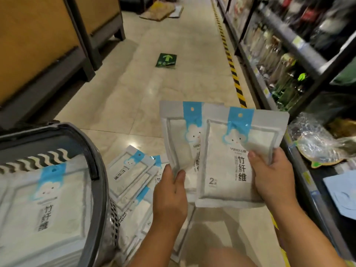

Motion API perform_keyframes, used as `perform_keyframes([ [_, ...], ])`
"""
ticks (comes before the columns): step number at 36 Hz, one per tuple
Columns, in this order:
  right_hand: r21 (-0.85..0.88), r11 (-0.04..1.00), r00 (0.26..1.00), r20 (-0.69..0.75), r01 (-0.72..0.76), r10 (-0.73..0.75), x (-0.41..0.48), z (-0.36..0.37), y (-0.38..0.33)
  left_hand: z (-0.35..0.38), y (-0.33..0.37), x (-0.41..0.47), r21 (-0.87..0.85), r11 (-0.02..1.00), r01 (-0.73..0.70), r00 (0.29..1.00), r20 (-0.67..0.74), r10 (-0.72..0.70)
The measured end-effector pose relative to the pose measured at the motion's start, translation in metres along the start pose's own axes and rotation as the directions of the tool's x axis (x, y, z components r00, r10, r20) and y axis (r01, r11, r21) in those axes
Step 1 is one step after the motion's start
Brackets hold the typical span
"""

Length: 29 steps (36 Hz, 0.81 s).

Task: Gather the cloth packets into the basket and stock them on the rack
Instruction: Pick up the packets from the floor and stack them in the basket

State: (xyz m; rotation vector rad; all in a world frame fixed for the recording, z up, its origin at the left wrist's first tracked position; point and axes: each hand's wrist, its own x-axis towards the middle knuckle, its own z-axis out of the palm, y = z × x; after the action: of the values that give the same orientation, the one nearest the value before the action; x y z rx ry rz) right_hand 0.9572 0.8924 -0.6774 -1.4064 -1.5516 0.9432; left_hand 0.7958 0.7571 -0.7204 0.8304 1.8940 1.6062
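**Gathering partway; stocking not started**

Basket (77, 130), lower left, holds stacked packets (48, 199). Left hand (170, 191) pinches left packet (173, 135); right hand (273, 174) grips right packet (227, 170). Floor packets (129, 170) remain beside basket. Rack (289, 41), right: none visibly stocked.

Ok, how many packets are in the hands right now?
2: the rear packet in the left hand; the front packet in the right hand, overlapping it. Others may hide behind them.

Head cam, wide-angle, faces fwd/down aisle floor (173, 89); left hand (170, 191), right hand (273, 176) close; edges blurry, maybe motion.
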Motion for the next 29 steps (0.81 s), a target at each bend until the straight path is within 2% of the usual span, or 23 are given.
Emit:
perform_keyframes([
  [7,0.048,0.991,0.989,0.07,0.127,-0.131,-0.021,0.032,-0.088,-0.076,0.069,0.007,0.01,0.998,-0.063,0.988,-0.141,0.064],
  [15,0.162,0.975,0.928,0.315,0.152,-0.197,-0.091,0.131,-0.151,-0.206,0.098,0.004,0.114,0.992,-0.054,0.927,-0.364,0.092],
  [20,0.132,0.974,0.84,0.493,0.185,-0.226,-0.133,0.2,-0.174,-0.288,0.083,0.012,0.144,0.981,0.13,0.911,-0.407,-0.061],
  [24,0.109,0.97,0.74,0.63,0.215,-0.235,-0.171,0.243,-0.18,-0.34,0.063,-0.012,0.141,0.955,0.262,0.89,-0.417,-0.183],
  [29,0.03,0.975,0.635,0.754,0.22,-0.166,-0.213,0.277,-0.166,-0.399,0.026,-0.04,0.176,0.879,0.442,0.833,-0.443,-0.33],
])
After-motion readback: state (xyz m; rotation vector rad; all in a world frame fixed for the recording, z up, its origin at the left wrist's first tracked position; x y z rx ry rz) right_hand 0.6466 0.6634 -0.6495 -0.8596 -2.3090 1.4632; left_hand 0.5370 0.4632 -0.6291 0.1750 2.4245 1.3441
